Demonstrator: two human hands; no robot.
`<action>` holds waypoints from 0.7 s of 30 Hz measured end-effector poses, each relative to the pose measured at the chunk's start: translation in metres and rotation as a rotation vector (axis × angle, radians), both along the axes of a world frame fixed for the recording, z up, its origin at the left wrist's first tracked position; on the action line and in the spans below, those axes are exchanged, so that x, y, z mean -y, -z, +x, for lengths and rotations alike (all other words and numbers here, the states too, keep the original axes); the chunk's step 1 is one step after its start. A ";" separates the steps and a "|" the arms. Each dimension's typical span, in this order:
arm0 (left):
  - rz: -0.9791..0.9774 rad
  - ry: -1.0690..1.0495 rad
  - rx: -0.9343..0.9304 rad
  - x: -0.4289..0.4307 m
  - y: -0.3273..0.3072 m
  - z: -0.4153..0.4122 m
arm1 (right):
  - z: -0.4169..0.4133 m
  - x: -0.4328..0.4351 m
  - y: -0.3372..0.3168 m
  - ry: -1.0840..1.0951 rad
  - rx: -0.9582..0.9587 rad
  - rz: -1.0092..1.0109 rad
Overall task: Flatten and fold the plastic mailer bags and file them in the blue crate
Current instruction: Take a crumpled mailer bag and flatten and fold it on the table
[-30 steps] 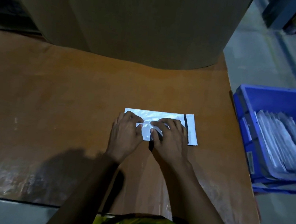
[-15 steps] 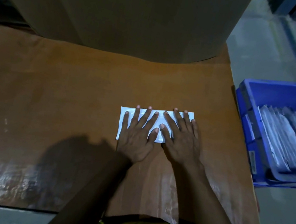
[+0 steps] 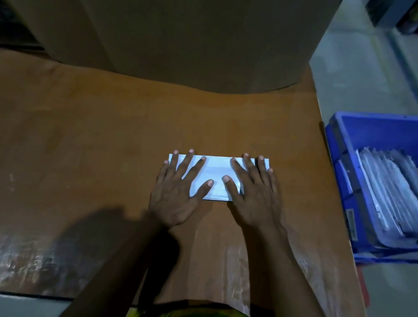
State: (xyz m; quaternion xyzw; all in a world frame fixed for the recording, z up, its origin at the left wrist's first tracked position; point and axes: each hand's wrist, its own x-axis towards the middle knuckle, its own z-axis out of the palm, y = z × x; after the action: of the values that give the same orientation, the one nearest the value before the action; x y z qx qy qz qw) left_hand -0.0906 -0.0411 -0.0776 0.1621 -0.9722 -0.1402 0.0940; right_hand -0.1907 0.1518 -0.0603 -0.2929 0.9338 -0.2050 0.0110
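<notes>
A white plastic mailer bag lies folded into a narrow strip on the brown table. My left hand presses flat on its left end, fingers spread and straight. My right hand presses flat on its right end in the same way. A bare band of the bag shows between the two hands. The blue crate stands off the table's right edge and holds several folded mailer bags filed upright.
A large cardboard box stands along the back of the table, close behind the bag. The table's right edge runs beside the crate. Grey floor lies to the right, with dark shelving at the far top right.
My fingers went from curled on the bag's fold to flat and spread. Both hands have slid apart toward the bag's ends, and the bag's dark-striped flap is no longer visible.
</notes>
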 end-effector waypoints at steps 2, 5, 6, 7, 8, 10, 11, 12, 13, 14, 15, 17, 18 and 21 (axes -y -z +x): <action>0.074 0.000 0.042 0.006 -0.005 0.004 | -0.002 -0.008 -0.007 -0.016 0.102 -0.103; 0.139 -0.009 -0.009 0.005 -0.015 0.012 | 0.000 -0.024 -0.016 -0.014 0.101 -0.210; 0.122 0.011 -0.057 0.001 -0.017 0.015 | 0.002 -0.027 -0.018 -0.005 0.091 -0.229; 0.106 0.041 -0.101 -0.004 -0.018 0.017 | 0.005 -0.028 -0.019 0.004 0.090 -0.247; 0.101 0.069 -0.129 -0.009 -0.018 0.017 | 0.008 -0.026 -0.019 0.008 0.093 -0.255; 0.116 0.100 -0.146 -0.020 -0.018 0.015 | 0.009 -0.016 -0.020 -0.010 0.066 -0.218; 0.123 0.107 -0.145 -0.023 -0.018 0.013 | 0.006 -0.009 -0.021 -0.027 0.039 -0.183; 0.127 0.109 -0.147 -0.025 -0.019 0.011 | 0.002 -0.001 -0.022 -0.044 0.018 -0.149; 0.133 0.105 -0.150 -0.026 -0.020 0.010 | -0.003 0.007 -0.022 -0.060 0.008 -0.115; 0.146 0.094 -0.154 -0.026 -0.019 0.010 | -0.006 0.015 -0.022 -0.075 0.008 -0.080; 0.161 0.078 -0.161 -0.025 -0.018 0.010 | -0.008 0.023 -0.019 -0.083 0.016 -0.047; 0.172 0.050 -0.178 -0.021 -0.014 0.011 | -0.005 0.034 -0.009 -0.066 0.010 0.020; 0.161 0.051 -0.183 -0.017 -0.012 0.010 | 0.000 0.038 -0.002 -0.049 -0.040 0.050; 0.077 0.067 -0.139 -0.006 -0.011 -0.004 | 0.009 0.039 0.011 -0.005 -0.191 0.038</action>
State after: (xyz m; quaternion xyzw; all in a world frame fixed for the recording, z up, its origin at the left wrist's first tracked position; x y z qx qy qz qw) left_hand -0.0943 -0.0349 -0.0663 0.1229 -0.9621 -0.1915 0.1502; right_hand -0.1816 0.1128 -0.0711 -0.3133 0.9336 -0.1586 -0.0718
